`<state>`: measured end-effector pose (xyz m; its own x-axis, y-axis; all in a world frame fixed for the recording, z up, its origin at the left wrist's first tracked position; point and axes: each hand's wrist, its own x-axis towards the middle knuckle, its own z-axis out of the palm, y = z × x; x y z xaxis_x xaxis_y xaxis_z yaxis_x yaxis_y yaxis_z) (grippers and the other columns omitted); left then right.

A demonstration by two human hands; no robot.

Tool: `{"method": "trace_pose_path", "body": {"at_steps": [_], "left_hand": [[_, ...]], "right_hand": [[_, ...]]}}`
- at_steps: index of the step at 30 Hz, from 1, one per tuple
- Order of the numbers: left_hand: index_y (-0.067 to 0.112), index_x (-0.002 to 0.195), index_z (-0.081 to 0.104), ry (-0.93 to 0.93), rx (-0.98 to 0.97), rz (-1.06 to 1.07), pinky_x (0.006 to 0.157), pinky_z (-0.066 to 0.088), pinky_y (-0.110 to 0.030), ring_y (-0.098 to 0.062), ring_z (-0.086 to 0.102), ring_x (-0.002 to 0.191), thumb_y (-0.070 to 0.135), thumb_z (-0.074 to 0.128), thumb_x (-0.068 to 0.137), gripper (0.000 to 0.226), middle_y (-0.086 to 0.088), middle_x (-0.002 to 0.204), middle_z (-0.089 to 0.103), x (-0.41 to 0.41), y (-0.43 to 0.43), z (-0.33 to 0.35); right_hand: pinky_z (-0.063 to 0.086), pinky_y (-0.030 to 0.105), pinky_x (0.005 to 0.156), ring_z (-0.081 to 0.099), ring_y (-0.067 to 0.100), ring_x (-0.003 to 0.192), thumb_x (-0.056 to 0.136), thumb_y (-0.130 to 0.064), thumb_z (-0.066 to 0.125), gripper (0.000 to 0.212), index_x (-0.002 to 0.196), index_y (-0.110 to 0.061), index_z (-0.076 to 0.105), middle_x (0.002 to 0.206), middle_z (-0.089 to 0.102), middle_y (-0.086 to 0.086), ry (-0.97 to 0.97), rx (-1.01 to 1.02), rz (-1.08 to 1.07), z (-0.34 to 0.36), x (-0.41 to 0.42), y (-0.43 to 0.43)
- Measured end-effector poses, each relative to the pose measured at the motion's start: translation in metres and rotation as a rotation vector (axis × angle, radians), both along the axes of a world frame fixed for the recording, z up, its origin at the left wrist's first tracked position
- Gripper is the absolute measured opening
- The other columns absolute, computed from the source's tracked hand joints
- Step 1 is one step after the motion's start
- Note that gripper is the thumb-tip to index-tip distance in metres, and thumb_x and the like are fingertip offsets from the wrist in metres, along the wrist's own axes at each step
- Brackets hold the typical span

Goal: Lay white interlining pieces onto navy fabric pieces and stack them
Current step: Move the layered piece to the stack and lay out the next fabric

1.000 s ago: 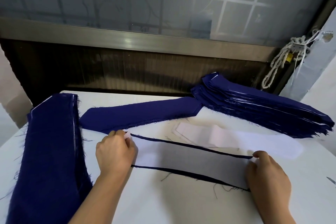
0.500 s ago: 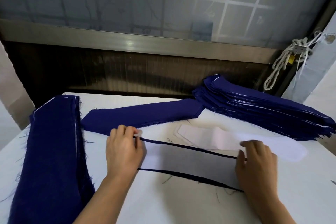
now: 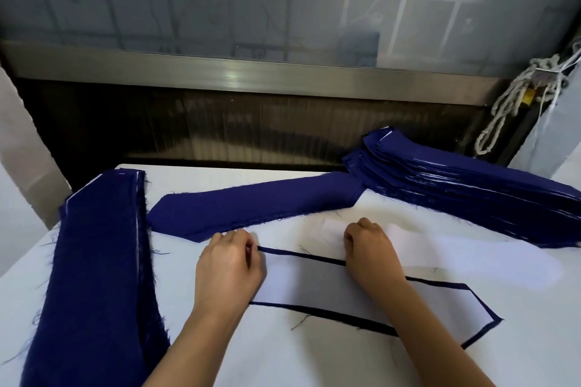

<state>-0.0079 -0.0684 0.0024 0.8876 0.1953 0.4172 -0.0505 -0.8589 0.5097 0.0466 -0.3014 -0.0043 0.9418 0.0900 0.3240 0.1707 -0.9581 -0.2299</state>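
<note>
A navy fabric piece point(image 3: 345, 319) lies flat on the table in front of me, with a white interlining piece point(image 3: 314, 284) laid on top so only a thin navy border shows. My left hand point(image 3: 226, 267) has its fingers curled over the left end of this pair and pinches it. Fingers curled, my right hand point(image 3: 371, 248) holds the pair's far edge near the middle; its fingertips are hidden. Loose white interlining pieces point(image 3: 456, 251) lie just behind the right hand. One bare navy piece point(image 3: 261, 207) lies further back.
A tall stack of navy pieces point(image 3: 471, 185) sits at the back right. A long navy stack point(image 3: 94, 276) runs down the left side of the white table point(image 3: 283, 361). A dark wall and a metal window rail stand behind the table. Rope point(image 3: 515, 104) hangs at the right.
My right hand has slid left from the pair's right end to the middle of its far edge. My left hand has shifted slightly right on the left end.
</note>
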Motion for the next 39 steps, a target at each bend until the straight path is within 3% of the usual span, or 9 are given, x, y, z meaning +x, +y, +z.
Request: {"method": "trace_pose_path", "body": {"at_steps": [12,18,27,32,39], "left_hand": [[0.018,0.072,0.057,0.023,-0.027,-0.013,0.056,0.04,-0.031,-0.019,0.05,0.072,0.014,0.063,0.086,0.016,0.007,0.065,0.055,0.003,0.0,-0.003],[0.02,0.069,0.055,0.021,-0.023,-0.016,0.055,0.039,-0.03,-0.017,0.05,0.073,0.016,0.063,0.086,0.019,0.01,0.065,0.053,0.003,0.0,-0.005],[0.023,0.071,0.055,0.048,-0.055,-0.033,0.06,0.038,-0.03,-0.015,0.05,0.078,0.018,0.061,0.088,0.019,0.014,0.069,0.053,0.002,0.002,-0.004],[0.022,0.071,0.056,0.056,-0.057,-0.033,0.057,0.034,-0.026,-0.013,0.049,0.077,0.018,0.061,0.088,0.019,0.016,0.067,0.052,0.003,0.002,-0.005],[0.022,0.072,0.059,0.065,-0.073,-0.031,0.058,0.039,-0.028,-0.012,0.05,0.078,0.018,0.06,0.089,0.018,0.015,0.068,0.054,0.003,0.001,-0.004]], "right_hand": [[0.039,0.026,0.086,0.045,0.02,0.094,0.087,-0.004,0.044,0.022,0.106,-0.009,0.055,0.108,0.052,0.006,0.038,-0.072,-0.081,-0.004,-0.001,0.006],[0.044,0.029,0.08,0.05,0.024,0.091,0.093,-0.009,0.049,0.012,0.095,-0.006,0.06,0.097,0.054,0.007,0.004,0.078,-0.048,-0.004,0.001,-0.003],[0.037,0.029,0.087,0.043,0.023,0.094,0.085,-0.007,0.043,0.019,0.102,-0.01,0.051,0.105,0.049,0.007,0.059,-0.069,-0.121,-0.007,-0.001,0.002],[0.041,0.03,0.084,0.043,0.021,0.09,0.092,-0.012,0.054,0.007,0.095,-0.008,0.06,0.099,0.05,0.004,0.004,0.213,-0.069,-0.007,-0.003,-0.007],[0.039,0.031,0.08,0.042,0.023,0.089,0.091,-0.002,0.049,0.011,0.095,-0.004,0.059,0.1,0.05,0.007,0.059,0.196,-0.087,-0.008,0.0,-0.006]]}}
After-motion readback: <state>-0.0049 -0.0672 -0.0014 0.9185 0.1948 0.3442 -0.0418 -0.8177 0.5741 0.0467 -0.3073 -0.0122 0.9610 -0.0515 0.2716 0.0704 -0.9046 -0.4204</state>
